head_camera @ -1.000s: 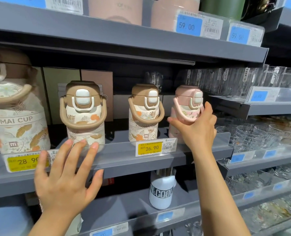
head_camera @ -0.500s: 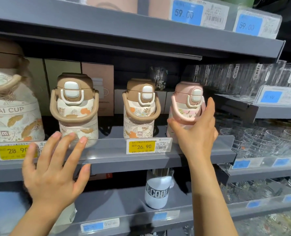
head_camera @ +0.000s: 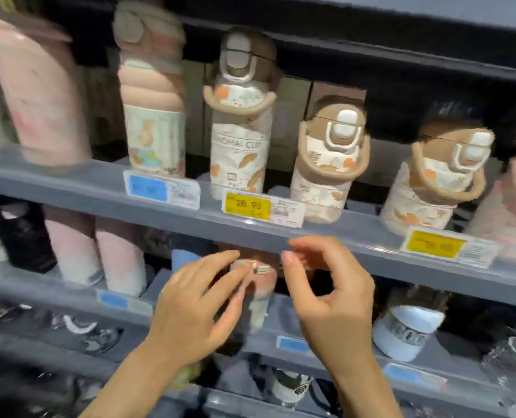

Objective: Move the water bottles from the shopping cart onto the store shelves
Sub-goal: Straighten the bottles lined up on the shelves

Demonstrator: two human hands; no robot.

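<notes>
The middle shelf (head_camera: 166, 203) is a grey board with a clear plastic lip along its front edge, and it slopes down to the right in this view. It carries the water bottles in a row. Largest is the tall pink bottle (head_camera: 36, 95) near the left end, blurred. Next to the right stand the ribbed pink bottle (head_camera: 152, 101), the tall leaf-print bottle (head_camera: 240, 116), then two shorter leaf-print bottles (head_camera: 329, 158) and (head_camera: 440, 179), each close behind the lip. A yellow price tag (head_camera: 247, 206) is clipped to the front edge.

Handling, as a judgement: the bodies look rigid and smooth, probably empty and light, so slippery under a loose grip. Each leaf-print bottle has a soft loop handle under its cap; the handle or the mid-body is the sensible hold. Tall ones will tip easily on a sloped board.

The lower shelf (head_camera: 124, 300) holds more pink bottles at the left and a small bottle with a brown cap (head_camera: 258, 276) near its middle, blurred. A white bottle (head_camera: 407, 330) stands toward the right end.

The left hand (head_camera: 196, 303) has its fingers spread and fairly straight, its fingertips close to that cap; contact cannot be told. The right hand (head_camera: 332, 294) has loosely curled fingers and holds nothing visible, just beside the same bottle.

The shopping cart is out of view. The room is a shop aisle, dim.
</notes>
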